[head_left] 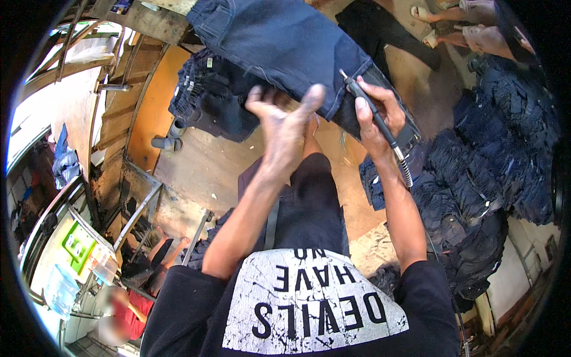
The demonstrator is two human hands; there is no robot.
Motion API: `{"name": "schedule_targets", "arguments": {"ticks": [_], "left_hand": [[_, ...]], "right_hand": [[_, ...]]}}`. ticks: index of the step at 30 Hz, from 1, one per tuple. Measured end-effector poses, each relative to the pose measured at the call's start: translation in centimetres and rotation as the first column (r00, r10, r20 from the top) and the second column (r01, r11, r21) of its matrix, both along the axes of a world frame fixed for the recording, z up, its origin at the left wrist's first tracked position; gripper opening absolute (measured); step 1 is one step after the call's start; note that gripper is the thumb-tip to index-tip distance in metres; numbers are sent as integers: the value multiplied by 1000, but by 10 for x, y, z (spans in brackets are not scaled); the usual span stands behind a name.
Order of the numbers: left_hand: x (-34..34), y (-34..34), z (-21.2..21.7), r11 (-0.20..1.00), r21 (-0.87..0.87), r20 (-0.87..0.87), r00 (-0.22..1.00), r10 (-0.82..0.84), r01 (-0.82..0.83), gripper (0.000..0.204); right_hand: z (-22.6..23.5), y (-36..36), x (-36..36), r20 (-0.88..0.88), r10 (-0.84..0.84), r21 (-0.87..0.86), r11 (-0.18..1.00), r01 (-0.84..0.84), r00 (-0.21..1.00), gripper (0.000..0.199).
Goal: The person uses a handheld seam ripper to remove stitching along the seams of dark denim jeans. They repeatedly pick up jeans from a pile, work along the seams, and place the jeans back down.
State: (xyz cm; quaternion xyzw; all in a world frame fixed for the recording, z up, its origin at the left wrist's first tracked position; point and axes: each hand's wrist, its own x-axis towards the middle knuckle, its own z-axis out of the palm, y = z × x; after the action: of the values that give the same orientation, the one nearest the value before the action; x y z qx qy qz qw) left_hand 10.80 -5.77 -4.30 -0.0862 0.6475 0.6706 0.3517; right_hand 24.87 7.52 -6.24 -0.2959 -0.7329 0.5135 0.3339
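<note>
Grasping a corded pen tool (pixel 367 107), right hand (pixel 392 114) at two o'clock
Left hand (pixel 282 134) loosely spread; denim garment (pixel 279 44) laid out at twelve o'clock, completed share unclear

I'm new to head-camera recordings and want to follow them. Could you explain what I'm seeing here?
There is no machine: these are a person's two bare hands. One fisheye camera on the person's head looks down, so straight edges bend near the rim.

The right hand grips a slim black pen-shaped tool with a metal tip and a coiled sleeve at its tail. The left hand is raised, open and slightly blurred, and holds nothing visible.

Ahead lies a dark blue denim garment, apparently jeans; what supports it is hidden. Dark clothes are heaped at the right, and grey slippers lie on the floor at the left.
</note>
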Motion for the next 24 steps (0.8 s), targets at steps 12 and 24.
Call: {"name": "schedule_targets", "arguments": {"ticks": [12, 24], "left_hand": [[5, -3, -26, 902, -219, -247, 873, -420, 372, 74], [17, -20, -64, 959, 56, -278, 927, -251, 276, 67]], "right_hand": [[-1, 27, 22, 35, 195, 314, 929, -196, 980, 25], [-6, 11, 24, 89, 341, 321, 880, -351, 936, 25]]}}
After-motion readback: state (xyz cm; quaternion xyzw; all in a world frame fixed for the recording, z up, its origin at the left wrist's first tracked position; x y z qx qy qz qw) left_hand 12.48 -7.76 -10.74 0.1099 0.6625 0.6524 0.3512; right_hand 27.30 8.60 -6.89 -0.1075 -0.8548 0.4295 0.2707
